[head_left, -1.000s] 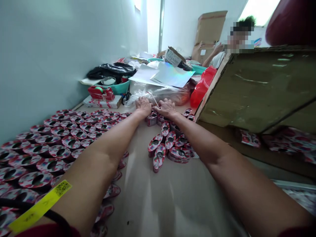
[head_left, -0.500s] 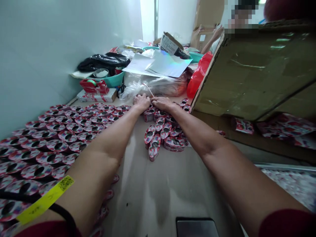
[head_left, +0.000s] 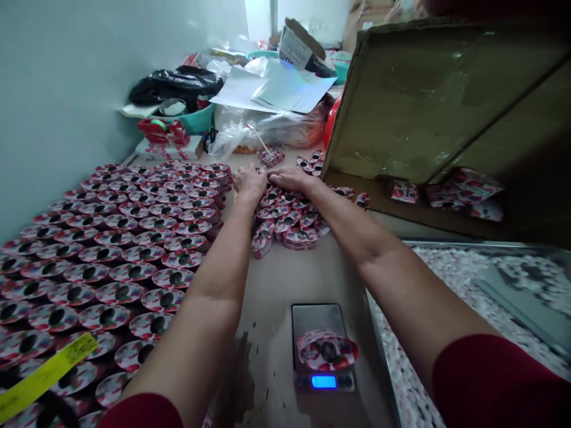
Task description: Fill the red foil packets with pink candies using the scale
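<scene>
At the far end of a loose cluster of small oval printed packs (head_left: 288,221), my left hand (head_left: 250,180) bends over with its fingers curled. Close beside it, my right hand (head_left: 288,177) lies over the packs with its fingers pressed together. The fingertips of both hands nearly meet, and what they grip there is hidden. The packs are pink and red, each with a dark round opening on top. Nearer to me, a digital scale (head_left: 319,318) with a lit blue display carries one such pack (head_left: 328,351).
Rows of standing packs (head_left: 120,238) cover the left side. An open cardboard box (head_left: 401,107) lies at the right with several flat packs inside. Below it is a metal-edged tray (head_left: 379,333) of small pale pieces. Bags, papers (head_left: 276,89) and a teal basin (head_left: 198,120) crowd the back.
My view has tilted down and shifted, bringing the scale with its pack fully into sight. The loose packs look more bunched together. Both hands stay at the cluster's far end.
</scene>
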{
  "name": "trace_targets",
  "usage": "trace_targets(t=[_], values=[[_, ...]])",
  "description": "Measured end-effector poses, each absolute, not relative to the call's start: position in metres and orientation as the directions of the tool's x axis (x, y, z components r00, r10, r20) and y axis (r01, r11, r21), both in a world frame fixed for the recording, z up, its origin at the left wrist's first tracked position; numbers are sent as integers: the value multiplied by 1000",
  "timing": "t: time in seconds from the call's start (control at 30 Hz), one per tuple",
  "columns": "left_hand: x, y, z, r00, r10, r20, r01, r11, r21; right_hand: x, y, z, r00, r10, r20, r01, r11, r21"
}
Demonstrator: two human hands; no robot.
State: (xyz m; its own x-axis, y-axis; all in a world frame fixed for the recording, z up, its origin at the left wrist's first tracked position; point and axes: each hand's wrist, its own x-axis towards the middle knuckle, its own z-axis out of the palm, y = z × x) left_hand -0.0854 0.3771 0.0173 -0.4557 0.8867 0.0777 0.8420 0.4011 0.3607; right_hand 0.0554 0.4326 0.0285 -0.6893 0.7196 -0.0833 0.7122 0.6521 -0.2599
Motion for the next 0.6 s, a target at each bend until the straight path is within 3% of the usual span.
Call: trace_targets(t=[0.3, 0.6], values=[[-65, 327, 20, -488, 871, 51, 819, 437, 370, 80, 386, 30, -719, 689, -97, 692, 694, -199], [-48, 276, 26, -475, 880, -23, 813, 449, 371, 103, 340, 30, -751, 654, -88, 656, 724, -213]])
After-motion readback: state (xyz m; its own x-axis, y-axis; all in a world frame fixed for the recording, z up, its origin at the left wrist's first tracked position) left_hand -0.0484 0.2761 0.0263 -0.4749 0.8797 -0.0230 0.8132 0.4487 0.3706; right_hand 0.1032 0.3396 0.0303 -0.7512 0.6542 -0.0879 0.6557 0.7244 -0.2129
